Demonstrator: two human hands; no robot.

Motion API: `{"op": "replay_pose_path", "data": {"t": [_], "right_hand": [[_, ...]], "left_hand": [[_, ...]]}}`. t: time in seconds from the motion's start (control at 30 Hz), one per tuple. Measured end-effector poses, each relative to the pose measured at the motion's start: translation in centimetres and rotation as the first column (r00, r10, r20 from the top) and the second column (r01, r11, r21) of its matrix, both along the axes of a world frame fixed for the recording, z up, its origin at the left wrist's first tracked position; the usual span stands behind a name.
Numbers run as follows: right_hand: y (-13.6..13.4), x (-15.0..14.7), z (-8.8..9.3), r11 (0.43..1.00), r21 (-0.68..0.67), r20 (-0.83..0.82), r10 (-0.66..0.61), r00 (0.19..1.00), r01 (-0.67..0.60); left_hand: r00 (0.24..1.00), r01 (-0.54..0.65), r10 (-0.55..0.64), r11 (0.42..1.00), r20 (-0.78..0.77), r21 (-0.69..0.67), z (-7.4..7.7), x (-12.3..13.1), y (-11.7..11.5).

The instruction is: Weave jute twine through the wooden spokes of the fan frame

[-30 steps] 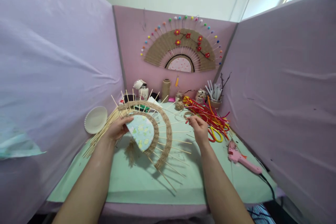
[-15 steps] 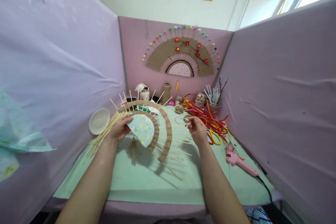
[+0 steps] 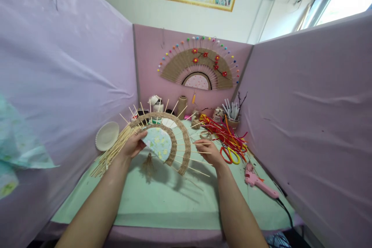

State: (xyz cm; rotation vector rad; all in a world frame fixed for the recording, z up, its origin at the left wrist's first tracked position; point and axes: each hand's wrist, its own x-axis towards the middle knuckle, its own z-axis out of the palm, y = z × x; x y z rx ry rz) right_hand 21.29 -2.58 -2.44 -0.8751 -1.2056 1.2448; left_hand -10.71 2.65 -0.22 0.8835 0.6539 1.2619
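My left hand holds a half-made fan tilted above the green table, gripping its pale flower-patterned half disc. The fan has wooden sticks radiating out and bands of woven jute twine. A jute tassel hangs below it. My right hand reaches among the sticks on the fan's right side, fingers pinched on a thin jute twine that I can barely make out.
A finished fan hangs on the pink back wall. On the table lie a white paper plate, a stick bundle, red and yellow pipe cleaners, scissors, a pink glue gun, and jars and cups at the back. Purple partitions stand on both sides.
The camera has tilted up. My right hand has moved left and down, from beside the pipe cleaners to the fan's right sticks. The left hand keeps holding the fan.
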Motion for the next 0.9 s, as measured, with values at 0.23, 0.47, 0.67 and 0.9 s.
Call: {"op": "replay_pose_path", "data": {"t": [0.23, 0.47, 0.67, 0.9], "right_hand": [[-0.2, 0.1, 0.0, 0.999, -0.033, 0.013, 0.021, 1.0, -0.021], [-0.4, 0.7, 0.4, 1.0, -0.027, 0.027, -0.011, 1.0, 0.012], [0.1, 1.0, 0.3, 0.995, 0.022, 0.011, -0.101, 0.995, 0.101], [0.5, 1.1, 0.2, 0.864, 0.257, 0.176, -0.482, 0.858, 0.433]], "left_hand": [[1.0, -0.015, 0.015, 1.0, 0.0, 0.005, 0.4, 0.1, -0.2], [0.998, -0.058, 0.059, 0.998, -0.021, 0.029, 0.5, -0.3, 0.0], [0.992, -0.125, 0.125, 0.992, -0.021, -0.001, 0.4, -0.8, 0.3], [0.99, -0.137, 0.137, 0.991, -0.038, -0.001, 0.3, -0.6, 0.5]]}}
